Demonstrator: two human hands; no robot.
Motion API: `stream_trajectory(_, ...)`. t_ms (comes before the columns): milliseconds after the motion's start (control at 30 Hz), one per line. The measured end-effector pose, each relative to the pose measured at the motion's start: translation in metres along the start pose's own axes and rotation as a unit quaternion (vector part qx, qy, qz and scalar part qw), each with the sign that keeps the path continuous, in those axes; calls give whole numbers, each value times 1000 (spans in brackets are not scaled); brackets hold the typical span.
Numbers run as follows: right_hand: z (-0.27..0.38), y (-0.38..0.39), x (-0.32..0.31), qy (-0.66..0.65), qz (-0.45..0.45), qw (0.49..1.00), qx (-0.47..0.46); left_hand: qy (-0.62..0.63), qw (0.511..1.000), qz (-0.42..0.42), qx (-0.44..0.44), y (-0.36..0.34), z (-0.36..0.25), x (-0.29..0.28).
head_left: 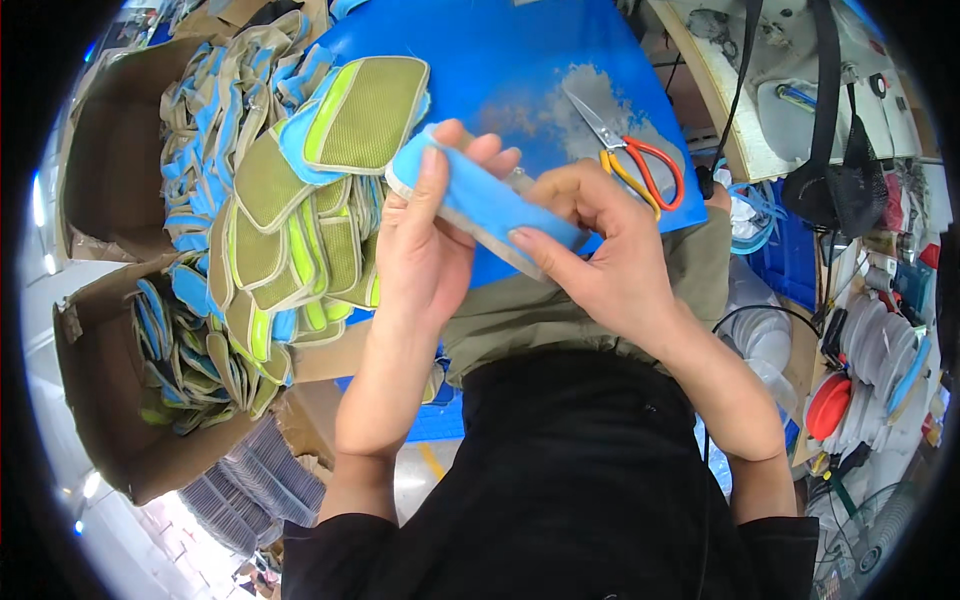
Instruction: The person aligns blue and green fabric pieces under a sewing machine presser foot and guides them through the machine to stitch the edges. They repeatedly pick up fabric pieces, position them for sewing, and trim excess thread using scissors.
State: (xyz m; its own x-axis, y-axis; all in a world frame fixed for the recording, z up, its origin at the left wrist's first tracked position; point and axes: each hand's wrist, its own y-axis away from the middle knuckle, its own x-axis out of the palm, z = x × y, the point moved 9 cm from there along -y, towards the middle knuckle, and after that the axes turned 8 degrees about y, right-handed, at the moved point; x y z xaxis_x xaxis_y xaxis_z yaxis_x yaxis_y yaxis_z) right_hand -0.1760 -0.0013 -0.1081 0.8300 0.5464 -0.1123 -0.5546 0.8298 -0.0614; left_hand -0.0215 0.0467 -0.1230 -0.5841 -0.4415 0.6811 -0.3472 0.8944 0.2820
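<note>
Between my two hands is a blue fabric pad with a pale edge binding, folded or bent lengthwise and tilted down to the right. My left hand grips its upper left end, thumb on the front and fingers behind. At the lower right end my right hand pinches it between thumb and curled fingers. Just left of my left hand lies a heap of similar pads, olive mesh with lime stripes and blue backs. Scissors with red and yellow handles rest on the blue tabletop, beyond my right hand.
Two cardboard boxes at the left, an upper box and a lower box, stand beside piled pads. Stacked grey pieces sit below them. A sewing-machine table is at the right, near shelves with thread spools.
</note>
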Motion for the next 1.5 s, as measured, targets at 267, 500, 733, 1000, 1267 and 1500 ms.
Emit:
stream_trajectory(267,-17,-1,6,-68,24,992,108,16,999,30,30,2,-4,-7)
stream_trajectory(500,-10,-5,0,-2,31,995,92,24,995,78,50,3,-8,-5)
stream_trajectory(733,-5,-7,1,7,33,996,81,32,997,29,67,3,-15,-8)
stream_trajectory(1000,-1,-12,6,13,70,995,67,-151,984,41,84,7,-16,2)
stream_trajectory(1267,4,-16,11,-38,65,992,100,-103,985,-12,135,13,-20,3)
stream_trajectory(1500,2,-16,11,-19,47,994,98,-95,983,-21,155,15,-21,-2)
